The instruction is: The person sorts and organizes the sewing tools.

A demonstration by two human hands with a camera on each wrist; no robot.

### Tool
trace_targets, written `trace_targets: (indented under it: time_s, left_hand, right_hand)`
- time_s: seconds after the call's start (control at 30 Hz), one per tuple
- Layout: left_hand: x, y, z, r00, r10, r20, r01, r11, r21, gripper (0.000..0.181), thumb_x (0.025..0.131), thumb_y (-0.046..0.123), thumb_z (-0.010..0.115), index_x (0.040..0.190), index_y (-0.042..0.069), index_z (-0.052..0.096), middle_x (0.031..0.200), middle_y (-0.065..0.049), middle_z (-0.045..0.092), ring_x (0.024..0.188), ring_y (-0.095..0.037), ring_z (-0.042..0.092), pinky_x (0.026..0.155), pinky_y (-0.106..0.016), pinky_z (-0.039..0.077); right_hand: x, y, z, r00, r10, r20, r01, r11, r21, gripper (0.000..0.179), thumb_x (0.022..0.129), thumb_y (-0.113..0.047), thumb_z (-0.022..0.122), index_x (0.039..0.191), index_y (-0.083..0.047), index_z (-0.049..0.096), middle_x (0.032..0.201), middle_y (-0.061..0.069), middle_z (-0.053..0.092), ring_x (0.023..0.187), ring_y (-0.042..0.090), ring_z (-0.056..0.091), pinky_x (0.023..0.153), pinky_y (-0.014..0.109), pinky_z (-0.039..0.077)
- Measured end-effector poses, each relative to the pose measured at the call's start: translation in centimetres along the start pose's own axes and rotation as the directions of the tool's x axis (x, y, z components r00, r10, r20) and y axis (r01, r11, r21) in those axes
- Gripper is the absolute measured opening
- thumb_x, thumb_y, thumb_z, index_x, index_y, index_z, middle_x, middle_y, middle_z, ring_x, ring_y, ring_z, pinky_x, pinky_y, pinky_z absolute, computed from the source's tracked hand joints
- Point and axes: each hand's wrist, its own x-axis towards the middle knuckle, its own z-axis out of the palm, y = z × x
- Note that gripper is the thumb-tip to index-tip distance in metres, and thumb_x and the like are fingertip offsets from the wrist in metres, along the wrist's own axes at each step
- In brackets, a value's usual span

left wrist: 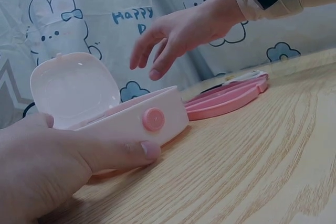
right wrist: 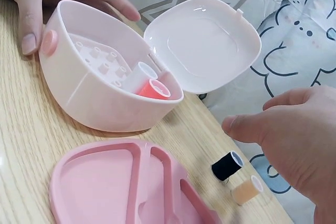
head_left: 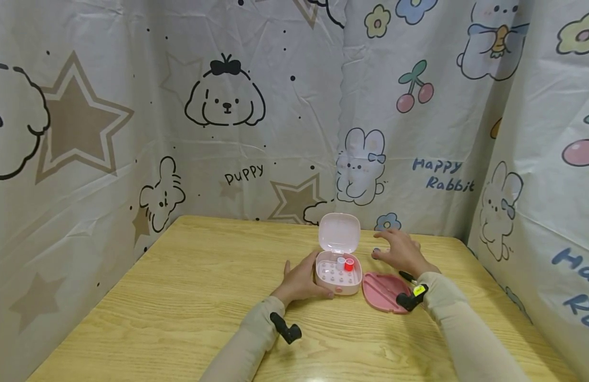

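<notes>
My left hand [head_left: 298, 280] grips the left side of a pale pink sewing box [head_left: 339, 289], its thumb along the front beside the round pink button [left wrist: 154, 119]. The lid [head_left: 339, 232] stands raised at the back. Inside, a white thread spool [right wrist: 140, 74] and a red thread spool [right wrist: 155, 89] stand side by side among rows of short pegs [right wrist: 105, 68]. My right hand [head_left: 403, 253] hovers right of the box, fingers spread and holding nothing. Near it, a black thread spool [right wrist: 227, 165] and a beige thread spool [right wrist: 247, 190] stand on the table.
A darker pink divided tray [head_left: 381, 298] lies right of the box on the wooden table [head_left: 218, 265]. A slim black-and-white item [left wrist: 244, 78] is by the tray, its kind unclear. Patterned curtains [head_left: 247, 143] hang behind and at both sides.
</notes>
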Motion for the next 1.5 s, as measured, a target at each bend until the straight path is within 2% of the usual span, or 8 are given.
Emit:
trace_targets:
  time_s: [0.37,0.63,0.9,1.27,1.5]
  left_hand:
    - [0.1,-0.3,0.0,1.000,0.008,-0.008,-0.008,1.000,0.007,0.124,0.065,0.054,0.097,0.163,0.024,0.028,0.160,0.004,0.044,0.146,-0.024,0.040,0.113,-0.074,-0.006]
    - [-0.1,-0.1,-0.1,1.000,0.008,-0.016,-0.008,1.000,-0.004,0.122,0.067,0.051,0.097,0.164,0.024,0.028,0.161,0.003,0.042,0.147,-0.025,0.039,0.114,-0.072,-0.007]
    - [-0.2,-0.1,-0.1,1.000,0.016,-0.020,-0.016,1.000,0.003,0.121,0.068,0.051,0.096,0.164,0.024,0.028,0.162,0.003,0.040,0.147,-0.024,0.038,0.115,-0.073,-0.004]
    - [-0.5,0.3,-0.1,0.999,0.028,-0.021,-0.028,1.000,-0.001,0.119,0.069,0.052,0.095,0.164,0.024,0.029,0.163,0.003,0.039,0.147,-0.025,0.039,0.114,-0.074,-0.004]
    - [-0.4,0.0,-0.2,0.999,0.024,-0.026,-0.025,0.999,-0.023,0.117,0.069,0.051,0.095,0.163,0.024,0.031,0.162,0.003,0.041,0.147,-0.025,0.039,0.114,-0.074,-0.004]
  right_hand:
    - [0.4,0.4,1.6,0.999,0.033,0.002,-0.033,0.999,0.019,0.049,0.091,-0.027,0.078,0.132,-0.005,0.066,0.144,0.027,0.051,0.132,0.051,0.045,0.090,0.075,0.038]
    - [0.9,0.8,1.9,0.994,0.100,0.035,-0.100,0.995,-0.002,0.044,0.096,-0.021,0.071,0.136,-0.006,0.063,0.148,0.028,0.047,0.133,0.052,0.043,0.092,0.074,0.038]
    - [1.0,1.8,2.3,0.989,0.131,0.072,-0.130,0.991,-0.018,0.045,0.094,-0.011,0.060,0.138,-0.005,0.062,0.143,0.029,0.049,0.128,0.054,0.047,0.088,0.076,0.039]
    - [0.3,2.9,3.3,0.981,0.190,0.025,-0.190,0.982,-0.004,0.039,0.099,-0.011,0.055,0.137,-0.004,0.062,0.141,0.029,0.051,0.123,0.056,0.050,0.083,0.077,0.038]
    - [0.2,3.1,3.8,0.979,0.205,0.008,-0.205,0.979,-0.025,0.033,0.101,-0.013,0.057,0.133,-0.005,0.065,0.139,0.030,0.054,0.119,0.057,0.052,0.083,0.076,0.040]
